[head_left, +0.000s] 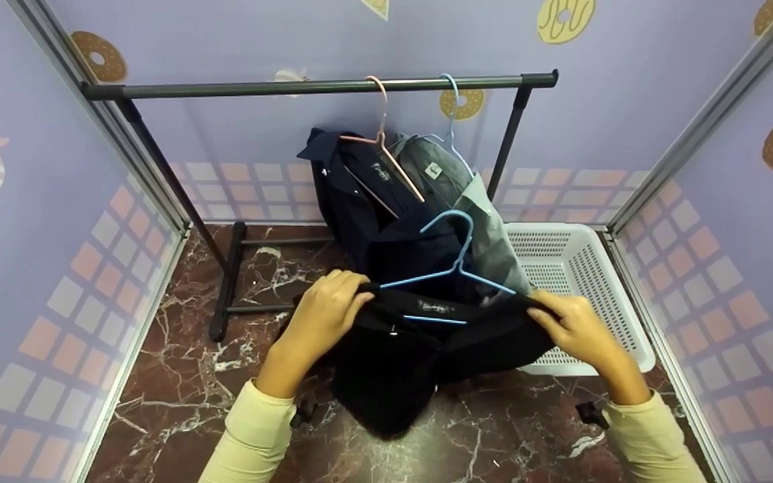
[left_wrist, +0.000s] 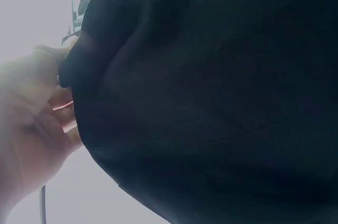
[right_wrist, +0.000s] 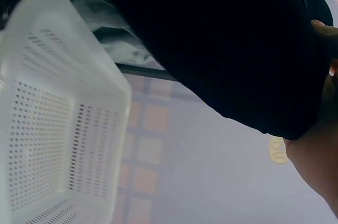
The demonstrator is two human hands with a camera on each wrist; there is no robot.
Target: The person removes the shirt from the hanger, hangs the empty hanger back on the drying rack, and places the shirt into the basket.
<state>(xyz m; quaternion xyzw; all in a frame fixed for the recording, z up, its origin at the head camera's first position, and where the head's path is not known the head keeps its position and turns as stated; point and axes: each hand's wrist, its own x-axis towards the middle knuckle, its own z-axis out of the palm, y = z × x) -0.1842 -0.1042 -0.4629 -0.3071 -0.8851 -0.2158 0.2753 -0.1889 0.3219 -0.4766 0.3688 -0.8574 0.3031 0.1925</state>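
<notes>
A black collared garment hangs between my two hands, with a blue hanger inside its neck. The hanger's hook points up, and its lower bar shows through the neck opening below the label. My left hand pinches the garment's left shoulder near one end of the hanger. At the other shoulder, my right hand grips the cloth between thumb and fingers. In the left wrist view the dark cloth fills most of the picture, beside the left hand. The right wrist view shows the cloth draped from the right hand.
Behind stands a black clothes rack. From its rail hang a navy garment on a pink hanger and a grey-green shirt on a blue hanger. A white perforated basket sits on the marbled floor at right.
</notes>
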